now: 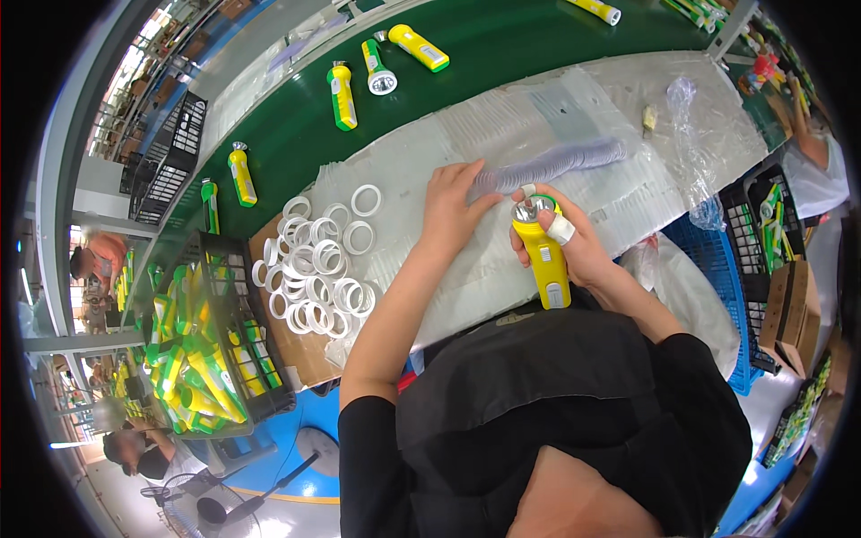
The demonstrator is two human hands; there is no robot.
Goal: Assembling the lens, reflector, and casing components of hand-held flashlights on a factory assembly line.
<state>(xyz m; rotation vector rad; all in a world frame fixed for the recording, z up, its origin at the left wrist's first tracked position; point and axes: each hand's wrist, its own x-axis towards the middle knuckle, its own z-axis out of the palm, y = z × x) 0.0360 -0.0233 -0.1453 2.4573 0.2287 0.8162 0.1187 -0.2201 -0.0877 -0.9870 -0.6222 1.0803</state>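
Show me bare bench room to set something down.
Free: sheeting between the white rings and left hand, and between the clear disc stack and green belt. Crowded: the left end, under those rings, and the black crate packed with flashlights.

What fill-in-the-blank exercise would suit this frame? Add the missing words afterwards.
1. The right hand holds a flashlight whose body is mainly ____.
2. The left hand is at the ____ end of the row of translucent discs.
3. The piled rings are coloured ____.
4. The crate beside the rings is coloured ____.
Missing words: yellow; left; white; black.
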